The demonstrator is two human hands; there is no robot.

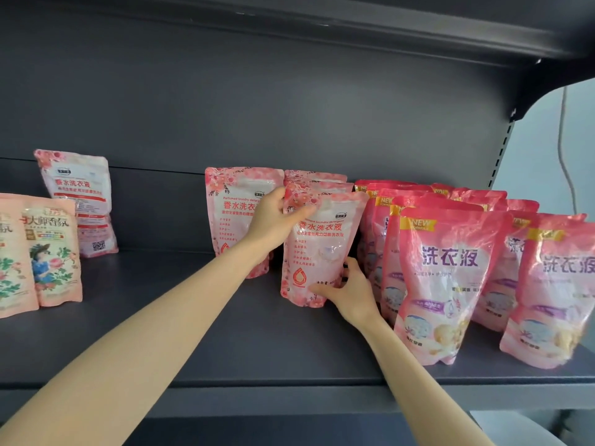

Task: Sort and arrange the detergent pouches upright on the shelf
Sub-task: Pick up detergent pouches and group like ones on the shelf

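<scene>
**Sorting well along, floral row in hand**

Head view: on the shelf (193,333) the red pouches (447,278) stand upright in packed rows at the right, and that group looks finished. Just left of them the floral kind forms a file, with one more floral pouch (235,217) upright beside it. Left to do, as I judge it: a lone floral pouch (80,201) leans at the back left, its back label outward, well apart from its kind. The peach pouches (51,252) stand at the far left edge.

Both arms reach forward. The left hand (273,217) grips the top left corner of the front floral pouch (322,249). The right hand (349,291) curls round its lower right corner. The pouch stands on the shelf, tilted slightly.
</scene>
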